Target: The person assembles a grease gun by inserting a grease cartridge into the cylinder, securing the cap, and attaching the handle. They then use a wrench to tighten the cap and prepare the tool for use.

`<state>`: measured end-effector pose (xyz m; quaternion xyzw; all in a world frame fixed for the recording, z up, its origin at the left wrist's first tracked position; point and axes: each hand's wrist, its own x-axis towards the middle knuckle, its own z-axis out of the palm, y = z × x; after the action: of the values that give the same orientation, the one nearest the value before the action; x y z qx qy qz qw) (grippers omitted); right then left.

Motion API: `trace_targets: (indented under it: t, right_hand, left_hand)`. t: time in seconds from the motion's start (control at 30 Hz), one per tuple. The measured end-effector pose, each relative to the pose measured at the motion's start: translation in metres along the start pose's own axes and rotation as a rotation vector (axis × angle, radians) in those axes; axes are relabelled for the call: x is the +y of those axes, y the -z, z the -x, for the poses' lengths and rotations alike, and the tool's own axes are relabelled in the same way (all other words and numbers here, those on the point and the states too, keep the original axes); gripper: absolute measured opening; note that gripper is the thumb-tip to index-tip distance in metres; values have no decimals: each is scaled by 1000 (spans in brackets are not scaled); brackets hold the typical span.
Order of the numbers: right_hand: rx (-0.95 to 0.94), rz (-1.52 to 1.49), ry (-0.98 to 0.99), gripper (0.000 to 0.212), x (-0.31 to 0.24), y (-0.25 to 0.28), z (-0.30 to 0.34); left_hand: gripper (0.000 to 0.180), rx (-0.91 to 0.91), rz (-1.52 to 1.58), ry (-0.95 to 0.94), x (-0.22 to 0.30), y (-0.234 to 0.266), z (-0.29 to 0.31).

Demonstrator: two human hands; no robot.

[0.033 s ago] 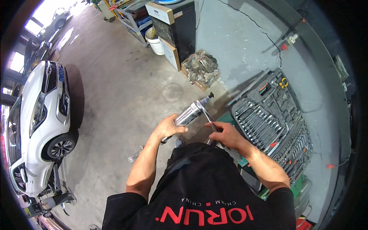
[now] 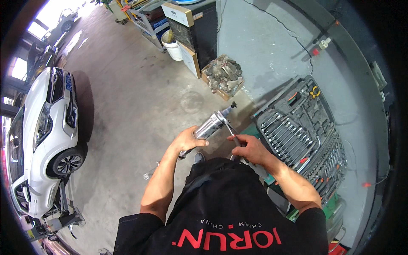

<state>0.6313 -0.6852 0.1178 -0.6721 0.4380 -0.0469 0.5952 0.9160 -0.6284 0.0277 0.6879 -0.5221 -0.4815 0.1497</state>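
My left hand [image 2: 190, 140] is wrapped round a shiny metal cylinder [image 2: 207, 129], which looks like the barrel of a caulking gun. It tilts up to the right, ending in a grey and black nozzle [image 2: 231, 108]. Behind my left wrist a metal handle or lever [image 2: 150, 171] juts out, mostly covered by the forearm. Closed round a dark handle, my right hand [image 2: 250, 147] holds a hand tool with a bright metal shaft [image 2: 229, 126]. Its far end meets the collar near the nozzle; whether it is a ratchet or a screwdriver I cannot tell.
At my right lies an open tool case [image 2: 297, 136] with several wrenches, sockets and red-and-black handles. Ahead, a box of grey rags [image 2: 224, 75] stands beside a dark cabinet [image 2: 204, 40] and a white bucket [image 2: 171, 47]. A white car [image 2: 46, 127] is parked at the left.
Both hands keep the same grip and place. Slightly less of the metal handle shows behind my left forearm.
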Motion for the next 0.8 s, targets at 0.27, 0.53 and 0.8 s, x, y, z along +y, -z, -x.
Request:
trace_targets:
  t: [0.27,0.53,0.8]
  right_hand:
    - [70,539,511,51,6,4,-6]
    - [-294,126,311,56,5,33,-9]
    - [-247,-12,231,54,11,2,-22]
  left_hand:
    - [63,-545,172,-100,-9,28,-22]
    - [61,-676,1035,-27,10,14,26]
    - [61,89,-167,51,42,28,43]
